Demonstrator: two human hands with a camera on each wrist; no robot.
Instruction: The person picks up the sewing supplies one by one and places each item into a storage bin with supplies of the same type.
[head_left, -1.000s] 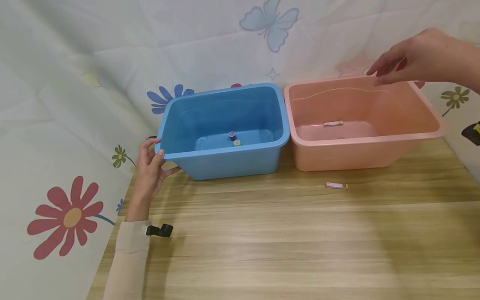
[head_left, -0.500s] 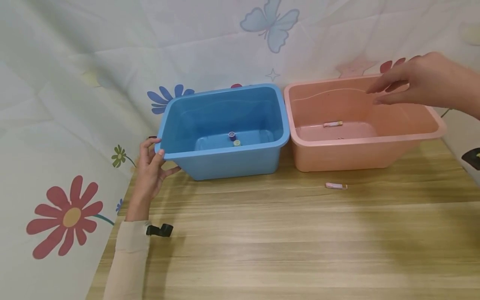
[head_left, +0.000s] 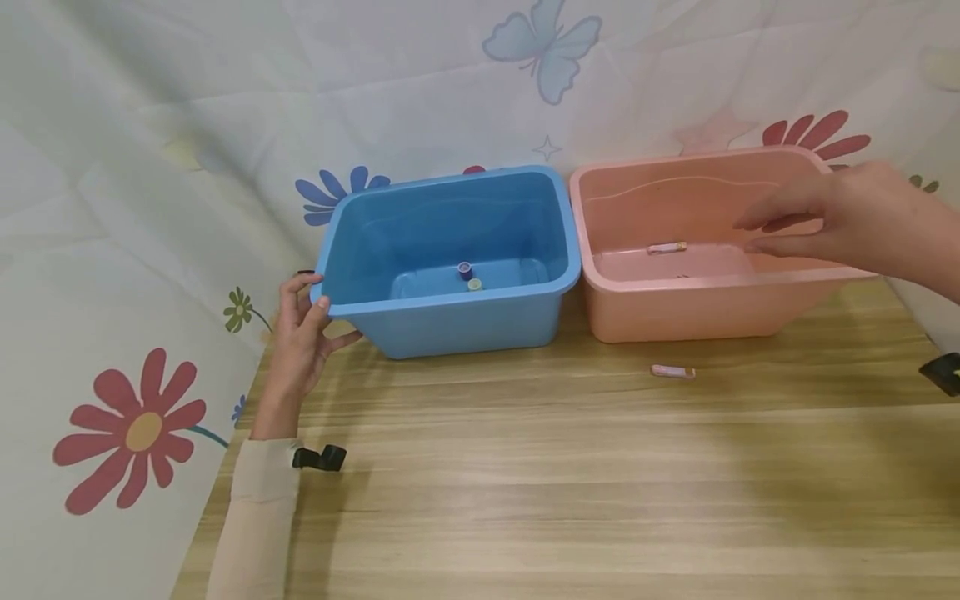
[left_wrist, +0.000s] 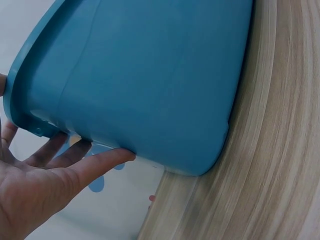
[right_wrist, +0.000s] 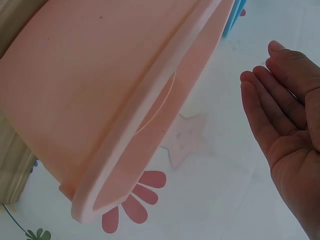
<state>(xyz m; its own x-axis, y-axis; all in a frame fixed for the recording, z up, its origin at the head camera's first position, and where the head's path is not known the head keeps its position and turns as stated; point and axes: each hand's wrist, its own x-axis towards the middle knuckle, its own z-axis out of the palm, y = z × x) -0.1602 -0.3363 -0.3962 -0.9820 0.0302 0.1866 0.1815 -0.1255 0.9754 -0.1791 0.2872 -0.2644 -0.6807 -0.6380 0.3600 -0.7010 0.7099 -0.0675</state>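
Observation:
At its left corner, a blue plastic bin [head_left: 450, 325] is gripped by my left hand [head_left: 300, 342], fingertips at the rim. The left wrist view shows that hand [left_wrist: 55, 185] along the bin's outer wall [left_wrist: 145, 85]. Over the right part of a pink plastic bin [head_left: 675, 312] hovers my right hand [head_left: 862, 212], fingers loosely bent and nothing between them. From the right wrist, the hand [right_wrist: 290, 115] appears above the pink bin's rim [right_wrist: 145, 110], apart from it. A slim pink-and-white item [head_left: 666, 248] lies on the pink bin's floor.
Inside the blue bin sit a small purple cylinder [head_left: 465, 271] and a pale green one [head_left: 475, 285]. Another slim pink-and-white item [head_left: 672, 372] lies on the wooden table [head_left: 525, 467] before the pink bin. A flowered cloth [head_left: 420, 83] hangs behind the bins.
My right hand has come down from above the pink bin's back rim to lower over its opening. The left hand and both bins have stayed in place.

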